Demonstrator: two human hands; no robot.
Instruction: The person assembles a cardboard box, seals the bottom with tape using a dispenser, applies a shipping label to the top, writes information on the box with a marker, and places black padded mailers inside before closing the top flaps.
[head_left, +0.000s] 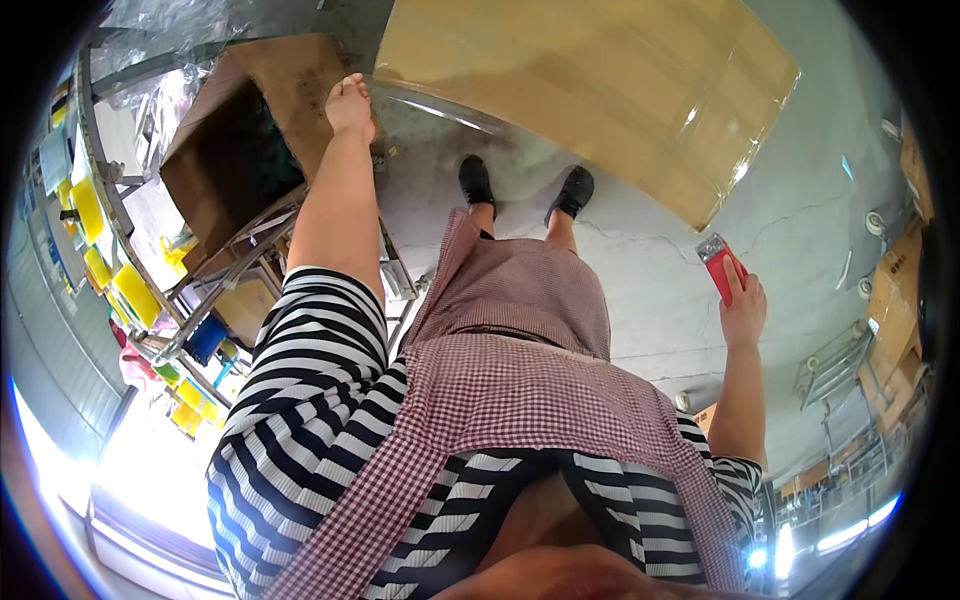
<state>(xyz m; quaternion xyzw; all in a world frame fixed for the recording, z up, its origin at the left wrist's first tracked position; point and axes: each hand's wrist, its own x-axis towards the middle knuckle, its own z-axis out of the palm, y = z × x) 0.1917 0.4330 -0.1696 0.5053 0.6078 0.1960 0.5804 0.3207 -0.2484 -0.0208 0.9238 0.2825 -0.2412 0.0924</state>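
A large, flat-looking tan cardboard carton (pixel 590 80) fills the far middle, with shiny clear tape along its right side. My left hand (pixel 350 108) reaches forward beside the carton's left corner, fingers drawn together; what they hold, if anything, does not show. From near that hand a glossy clear strip (pixel 440 108) runs along the carton's near edge. Out to the right, my right hand (pixel 743 305) is closed around a red tape dispenser (pixel 717 268) with a pale, metallic-looking end. The dispenser is held just off the carton's near right corner.
An open brown cardboard box (pixel 310 75) sits at the left on a metal frame. Beyond it stands a shelf with yellow pieces (pixel 135 295). Brown cartons (pixel 895 300) and a metal rack (pixel 835 370) line the right side. Grey concrete floor (pixel 650 310) lies below.
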